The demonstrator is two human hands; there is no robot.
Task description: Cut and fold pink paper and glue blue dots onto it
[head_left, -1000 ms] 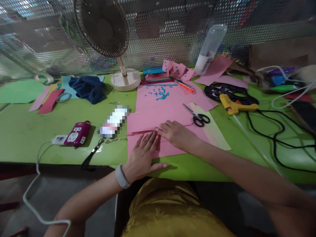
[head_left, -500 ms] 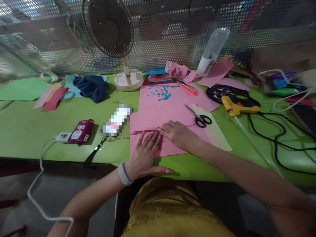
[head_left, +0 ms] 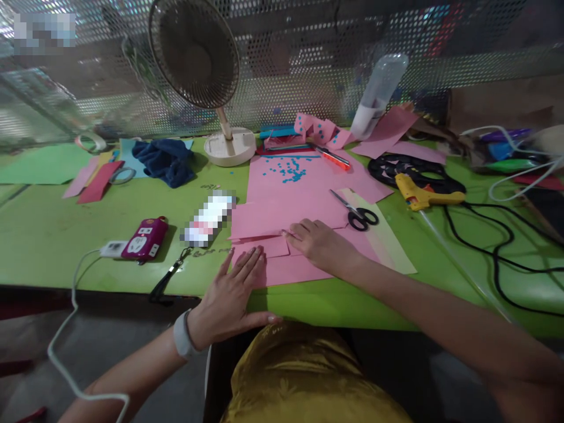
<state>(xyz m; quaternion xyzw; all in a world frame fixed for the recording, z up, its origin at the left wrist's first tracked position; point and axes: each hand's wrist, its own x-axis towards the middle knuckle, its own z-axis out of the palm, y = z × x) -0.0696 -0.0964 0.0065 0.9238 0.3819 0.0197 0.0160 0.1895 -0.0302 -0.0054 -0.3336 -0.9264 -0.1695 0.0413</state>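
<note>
A pink paper sheet (head_left: 304, 267) lies at the near edge of the green table (head_left: 57, 220), with a fold across it. My left hand (head_left: 229, 296) is flat and open, fingers spread, resting on the sheet's near left corner and the table edge. My right hand (head_left: 319, 244) presses on the fold line with fingers curled down, holding nothing. Just beyond lies a larger pink sheet (head_left: 299, 188) scattered with small blue paper dots (head_left: 288, 170).
Black-handled scissors (head_left: 356, 211) lie right of my right hand. A yellow glue gun (head_left: 420, 194) and black cables (head_left: 497, 235) are further right. A fan (head_left: 202, 64), a blue cloth (head_left: 163, 160), a purple socket block (head_left: 143, 239) and a bottle (head_left: 376, 94) stand around.
My left hand has slid back and to the left along the pink sheet toward the table's near edge. My right hand has stayed on the fold.
</note>
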